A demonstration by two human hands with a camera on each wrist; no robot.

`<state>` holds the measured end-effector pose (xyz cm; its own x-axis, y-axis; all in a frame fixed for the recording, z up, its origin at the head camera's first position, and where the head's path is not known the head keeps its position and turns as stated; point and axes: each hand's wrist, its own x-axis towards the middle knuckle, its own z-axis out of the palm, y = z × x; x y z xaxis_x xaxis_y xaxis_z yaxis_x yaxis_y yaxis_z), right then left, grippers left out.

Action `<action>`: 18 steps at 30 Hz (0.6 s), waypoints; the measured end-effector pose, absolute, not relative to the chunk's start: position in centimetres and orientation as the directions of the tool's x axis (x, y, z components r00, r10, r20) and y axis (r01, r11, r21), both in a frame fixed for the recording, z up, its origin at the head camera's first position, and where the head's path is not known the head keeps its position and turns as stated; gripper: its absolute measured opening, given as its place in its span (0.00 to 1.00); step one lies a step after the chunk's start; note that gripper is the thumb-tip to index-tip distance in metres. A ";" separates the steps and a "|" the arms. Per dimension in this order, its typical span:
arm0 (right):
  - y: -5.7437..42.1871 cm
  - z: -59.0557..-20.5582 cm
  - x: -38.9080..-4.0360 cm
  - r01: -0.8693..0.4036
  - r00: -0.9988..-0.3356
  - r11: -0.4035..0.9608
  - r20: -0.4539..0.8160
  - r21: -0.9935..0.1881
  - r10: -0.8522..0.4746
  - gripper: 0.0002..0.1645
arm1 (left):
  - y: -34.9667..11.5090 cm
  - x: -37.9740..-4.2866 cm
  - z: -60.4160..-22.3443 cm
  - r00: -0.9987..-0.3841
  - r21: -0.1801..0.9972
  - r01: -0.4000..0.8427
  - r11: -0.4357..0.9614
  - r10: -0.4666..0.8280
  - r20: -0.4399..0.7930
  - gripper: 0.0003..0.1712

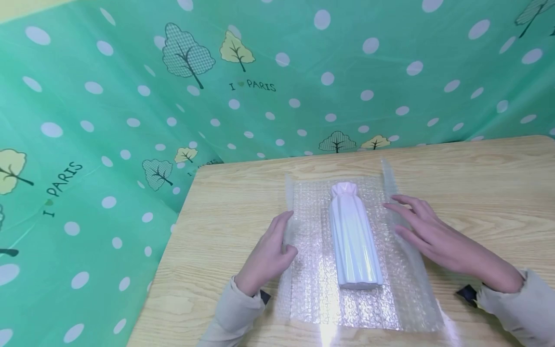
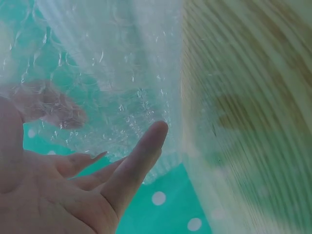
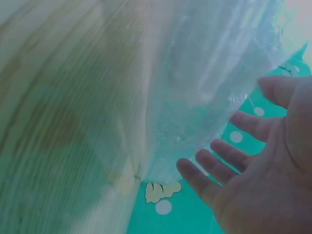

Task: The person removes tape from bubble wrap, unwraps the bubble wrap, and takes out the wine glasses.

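Note:
A pale, glossy vase (image 1: 354, 236) with a gathered neck and pleated sides lies on a sheet of bubble wrap (image 1: 308, 270), its neck pointing away from me. Both side edges of the sheet stand raised. At the left edge is my left hand (image 1: 270, 253), its fingers extended along the outside of the plastic in the left wrist view. My right hand (image 1: 438, 236) is at the raised right edge, fingers spread and nearly straight. In the right wrist view, its fingertips (image 3: 187, 168) are close to or touching the wrap; which one, I cannot tell.
The wooden table (image 1: 485, 193) extends around the bubble wrap. Behind it and down the left side hangs a green cloth (image 1: 260, 96) with white dots and printed trees. Light glares off the plastic near the front edge.

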<state>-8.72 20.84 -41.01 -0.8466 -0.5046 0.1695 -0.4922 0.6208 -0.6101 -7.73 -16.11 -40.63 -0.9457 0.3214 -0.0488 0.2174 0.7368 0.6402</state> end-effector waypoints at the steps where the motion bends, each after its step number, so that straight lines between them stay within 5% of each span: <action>1: 20.9 -41.0 -8.7 -0.488 -0.848 0.625 0.164 -0.609 -0.503 0.31 | -16.1 -7.7 -40.6 -0.946 0.643 0.213 0.736 0.321 -0.054 0.48; 18: 21.4 -42.0 -9.3 -0.567 -0.822 0.670 0.270 -0.479 -0.502 0.35 | -16.7 -8.0 -40.7 -0.947 0.651 0.204 0.732 0.315 -0.058 0.48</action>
